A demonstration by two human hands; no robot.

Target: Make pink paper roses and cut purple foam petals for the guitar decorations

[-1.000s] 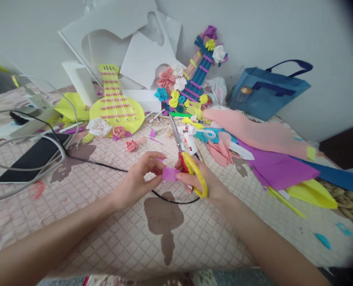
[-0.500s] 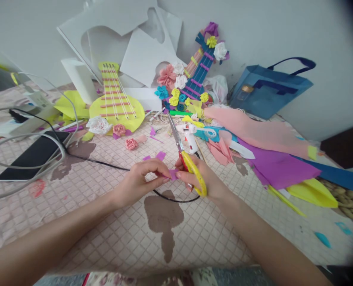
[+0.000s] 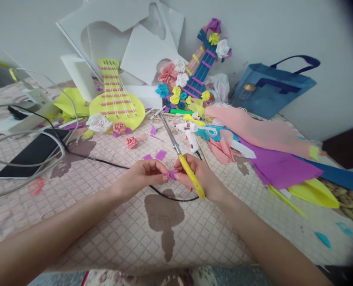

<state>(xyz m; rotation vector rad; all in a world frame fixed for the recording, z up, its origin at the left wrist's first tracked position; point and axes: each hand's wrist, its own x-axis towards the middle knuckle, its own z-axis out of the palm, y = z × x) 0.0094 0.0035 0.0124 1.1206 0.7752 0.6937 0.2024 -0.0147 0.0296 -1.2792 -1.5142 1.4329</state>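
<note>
Between my two hands is a small purple paper piece [image 3: 172,174]. My left hand [image 3: 145,173] pinches its left end, and my right hand [image 3: 198,174] pinches its right end. Yellow-handled scissors [image 3: 190,172] also hang on my right hand, their blades pointing up and away over the table. Two loose purple pieces [image 3: 161,155] lie just beyond my left hand. A pink paper rose [image 3: 132,142] rests farther back, and a white glue gun [image 3: 191,139] is behind my right hand.
At the back stand a yellow paper guitar [image 3: 116,105] and a blue one [image 3: 201,75] with paper flowers. Crepe paper [image 3: 280,169] and a blue bag [image 3: 271,93] are at right. A black cable [image 3: 105,162] runs under my hands; a tablet [image 3: 33,153] lies left.
The scissors have turned in my right hand, so their handles now look narrow and nearly edge-on. The purple piece between my fingers has tilted slightly. The view has shifted a little.
</note>
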